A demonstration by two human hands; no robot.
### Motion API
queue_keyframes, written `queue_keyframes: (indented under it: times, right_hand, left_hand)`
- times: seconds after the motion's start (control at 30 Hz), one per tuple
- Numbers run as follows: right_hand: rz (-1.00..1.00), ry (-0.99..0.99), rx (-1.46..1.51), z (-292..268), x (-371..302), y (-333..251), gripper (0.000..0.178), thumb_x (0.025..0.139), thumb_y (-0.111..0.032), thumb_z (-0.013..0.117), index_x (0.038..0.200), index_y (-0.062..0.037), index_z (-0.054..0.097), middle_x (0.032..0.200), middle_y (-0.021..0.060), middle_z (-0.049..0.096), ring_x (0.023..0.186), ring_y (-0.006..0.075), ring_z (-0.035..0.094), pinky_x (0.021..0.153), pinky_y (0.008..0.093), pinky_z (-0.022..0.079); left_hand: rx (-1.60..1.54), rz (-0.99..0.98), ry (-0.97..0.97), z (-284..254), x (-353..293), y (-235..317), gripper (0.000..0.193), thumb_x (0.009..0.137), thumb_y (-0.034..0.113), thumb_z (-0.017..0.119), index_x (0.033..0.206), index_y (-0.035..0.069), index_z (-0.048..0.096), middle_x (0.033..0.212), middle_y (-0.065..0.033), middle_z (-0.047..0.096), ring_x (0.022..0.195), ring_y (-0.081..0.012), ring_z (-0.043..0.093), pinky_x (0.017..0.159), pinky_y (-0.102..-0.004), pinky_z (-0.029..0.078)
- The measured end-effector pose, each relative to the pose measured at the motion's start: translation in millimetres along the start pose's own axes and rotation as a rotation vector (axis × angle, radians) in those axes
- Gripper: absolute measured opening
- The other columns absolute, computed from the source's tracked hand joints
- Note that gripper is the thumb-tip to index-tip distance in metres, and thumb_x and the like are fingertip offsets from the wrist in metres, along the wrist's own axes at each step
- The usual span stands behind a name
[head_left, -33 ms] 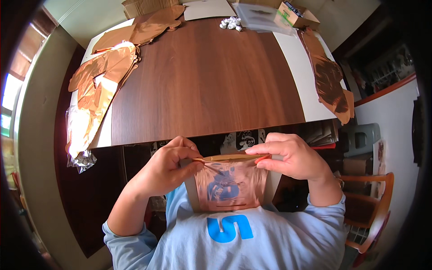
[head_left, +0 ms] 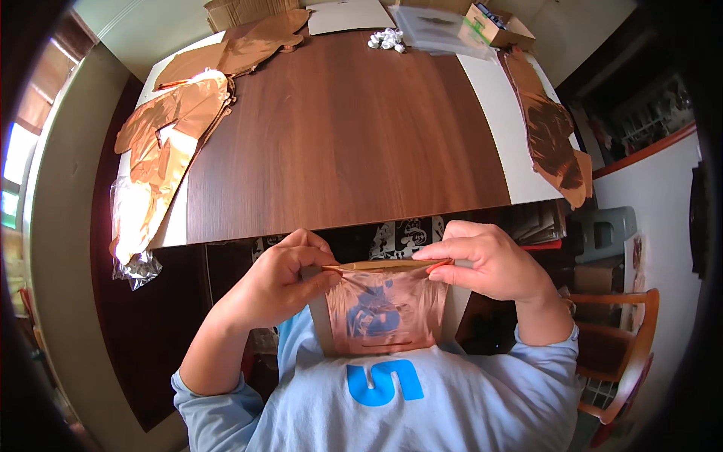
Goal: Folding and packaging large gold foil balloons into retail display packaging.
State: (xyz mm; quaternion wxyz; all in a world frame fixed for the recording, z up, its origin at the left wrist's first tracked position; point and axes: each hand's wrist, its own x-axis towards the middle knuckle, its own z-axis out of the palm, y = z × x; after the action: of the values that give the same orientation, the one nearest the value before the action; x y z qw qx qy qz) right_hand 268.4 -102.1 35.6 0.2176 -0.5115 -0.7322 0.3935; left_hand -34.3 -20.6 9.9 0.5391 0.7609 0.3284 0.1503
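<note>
A flat, shiny rose-gold foil balloon (head_left: 410,313) hangs in front of my chest, just below the table's near edge. My left hand (head_left: 294,267) pinches the left end of its folded upper edge between thumb and fingers. At the other end, my right hand (head_left: 486,260) pinches the same edge, thumb below and fingers above. The foil is stretched between both hands, its lower part hanging near my light-blue shirt and mirroring a blue patch.
More flat copper-coloured foil balloons (head_left: 181,113) lie along the table's left side, and others (head_left: 550,124) on its right. A brown wooden tabletop (head_left: 346,143) spans between them. Small white bundles (head_left: 386,40) and an open box (head_left: 501,30) stand far back. A wooden chair (head_left: 644,331) is at right.
</note>
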Motion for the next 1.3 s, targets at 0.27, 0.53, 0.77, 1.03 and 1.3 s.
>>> queue_keyframes:
  times: [0.27, 0.53, 0.77, 1.03, 1.3]
  right_hand:
    - [-0.018, 0.004, 0.142, 2, -1, 7, 0.013, 0.084, -0.006, 0.075, 0.095, 0.0003, 0.073, 0.082, 0.0061, 0.058, 0.073, 0.0151, 0.057, 0.064, 0.0287, 0.046]
    - [0.031, -0.191, 0.180, -31, 38, 12, 0.018, 0.088, -0.018, 0.072, 0.087, -0.0001, 0.072, 0.076, 0.0052, 0.062, 0.070, 0.0141, 0.059, 0.067, 0.0281, 0.047]
    - [0.416, -0.378, 0.294, -40, 145, 104, 0.024, 0.090, -0.024, 0.072, 0.090, -0.0001, 0.073, 0.079, -0.0023, 0.068, 0.073, 0.0064, 0.058, 0.071, 0.0249, 0.047]
    - [0.357, -0.330, -0.091, -54, 167, 79, 0.024, 0.088, -0.023, 0.070, 0.087, 0.0003, 0.072, 0.077, 0.0053, 0.069, 0.074, 0.0138, 0.062, 0.070, 0.0301, 0.049]
    - [0.184, 0.543, -0.424, -5, 59, 53, 0.022, 0.084, -0.017, 0.074, 0.086, -0.0047, 0.056, 0.079, 0.0114, 0.060, 0.069, 0.0283, 0.063, 0.062, 0.0388, 0.050]
  left_hand:
    - [-0.064, -0.002, -0.101, -6, 0, 2, 0.019, 0.092, 0.014, 0.069, 0.092, -0.005, 0.071, 0.096, -0.0109, 0.062, 0.085, -0.0187, 0.060, 0.073, -0.0301, 0.049]
    - [-0.147, -0.204, -0.170, -32, 22, 20, 0.026, 0.095, 0.023, 0.066, 0.092, -0.002, 0.072, 0.082, -0.0053, 0.064, 0.075, -0.0138, 0.060, 0.067, -0.0283, 0.049]
    - [0.402, -0.455, 0.003, -46, 96, -11, 0.034, 0.089, 0.034, 0.069, 0.096, 0.001, 0.071, 0.078, -0.0067, 0.066, 0.075, -0.0202, 0.064, 0.069, -0.0350, 0.051]
    - [0.703, 0.508, 0.347, 12, 123, -44, 0.057, 0.080, 0.027, 0.074, 0.128, 0.004, 0.055, 0.127, -0.0161, 0.054, 0.121, -0.0348, 0.050, 0.101, -0.0453, 0.040]
    - [0.619, 0.461, 0.292, 23, 123, -58, 0.056, 0.081, 0.028, 0.074, 0.127, 0.003, 0.057, 0.128, -0.0175, 0.056, 0.120, -0.0363, 0.053, 0.103, -0.0471, 0.040]
